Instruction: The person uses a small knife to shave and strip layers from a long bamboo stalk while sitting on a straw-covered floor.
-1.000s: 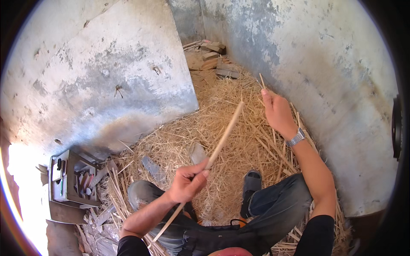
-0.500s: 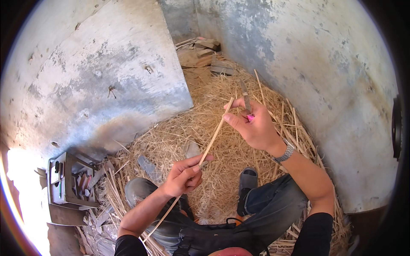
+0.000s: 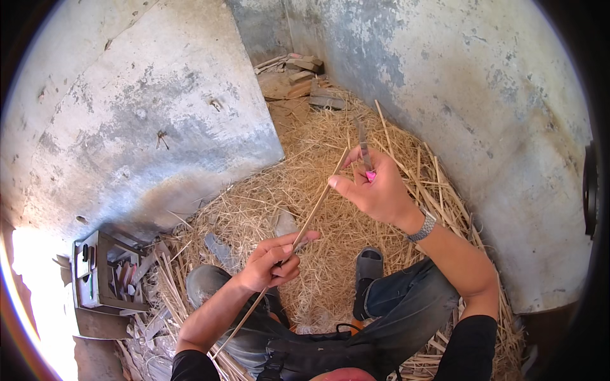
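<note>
Head view: left hand [image 3: 270,263], fingers closed round slender stick [image 3: 317,207]; stick slants above straw [image 3: 330,273], upper end at right hand's [image 3: 384,190] thumb and forefinger. Right fingers curled round knife [image 3: 364,153]. Any marking on knife too small to read.

left sleeve [image 3: 192,366]: black, ending near the elbow
right sleeve [image 3: 468,349]: black, also ending near the elbow
watch [image 3: 424,227]: silver-coloured, linked metal band, on the right wrist
trousers [image 3: 410,305]: blue denim, faded and greyish in places
slipper [image 3: 368,265]: dark grey, open-toed
waist cloth [image 3: 311,357]: black, with a thin dark cord loop [image 3: 347,326]
</note>
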Available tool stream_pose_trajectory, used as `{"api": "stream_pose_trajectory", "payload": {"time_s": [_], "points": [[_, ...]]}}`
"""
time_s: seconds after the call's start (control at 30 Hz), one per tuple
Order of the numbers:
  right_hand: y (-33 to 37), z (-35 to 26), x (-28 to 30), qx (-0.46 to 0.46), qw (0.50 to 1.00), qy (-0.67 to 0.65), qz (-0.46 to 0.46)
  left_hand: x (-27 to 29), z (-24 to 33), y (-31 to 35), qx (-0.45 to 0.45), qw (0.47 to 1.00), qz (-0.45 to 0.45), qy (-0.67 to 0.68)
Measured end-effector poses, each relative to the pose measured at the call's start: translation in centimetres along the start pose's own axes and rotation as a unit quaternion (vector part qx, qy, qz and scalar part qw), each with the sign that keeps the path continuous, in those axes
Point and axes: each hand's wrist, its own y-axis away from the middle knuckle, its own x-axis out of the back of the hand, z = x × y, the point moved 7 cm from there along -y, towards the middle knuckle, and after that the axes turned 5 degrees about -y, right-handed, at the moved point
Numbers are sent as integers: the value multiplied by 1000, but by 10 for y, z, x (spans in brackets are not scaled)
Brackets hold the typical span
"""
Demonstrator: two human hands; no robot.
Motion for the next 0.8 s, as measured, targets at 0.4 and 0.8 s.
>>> {"api": "stream_pose_trajectory", "payload": {"time_s": [0.4, 0.8], "points": [[46, -15, -83, 71, 940, 311, -122, 17, -4, -8, -66, 992, 91, -51], [-31, 7, -20, 54, 902, 428, 37, 29, 11, 12, -92, 986, 132, -36]]}}
